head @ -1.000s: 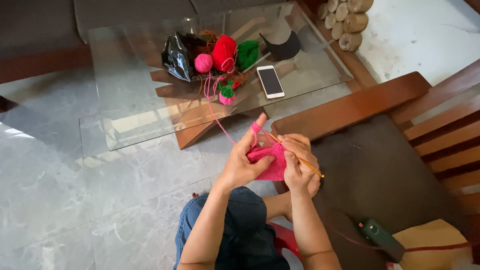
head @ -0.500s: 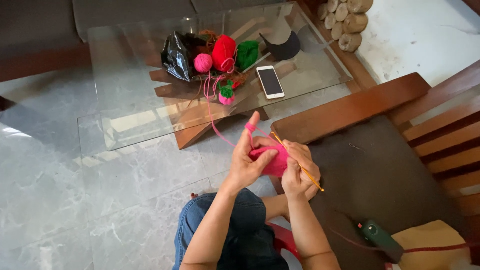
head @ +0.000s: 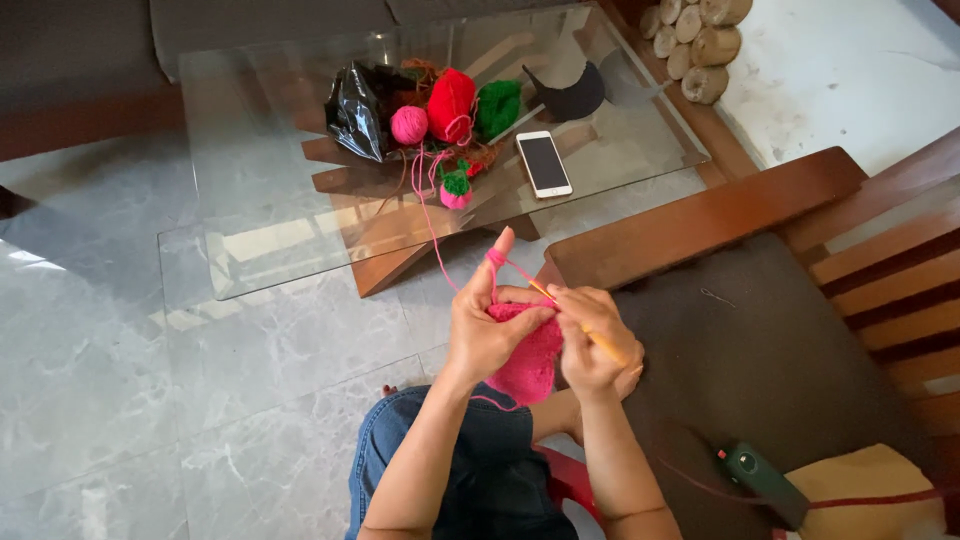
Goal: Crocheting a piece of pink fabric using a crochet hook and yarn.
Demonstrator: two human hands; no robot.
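Glass table [head: 250,250] carries red, green and pink yarn balls [head: 409,124], a phone [head: 543,163], a black bag.

Pink crochet piece [head: 528,362] hangs at knee level between both hands; a fair patch is worked, strand still feeds from the table, so not finished.

Left hand [head: 480,330] pinches the piece, index finger raised with strand over it. Right hand [head: 590,345] is closed on the yellow hook [head: 600,345].

bare forearms — no sleeves, blue denim jeans [head: 470,470]
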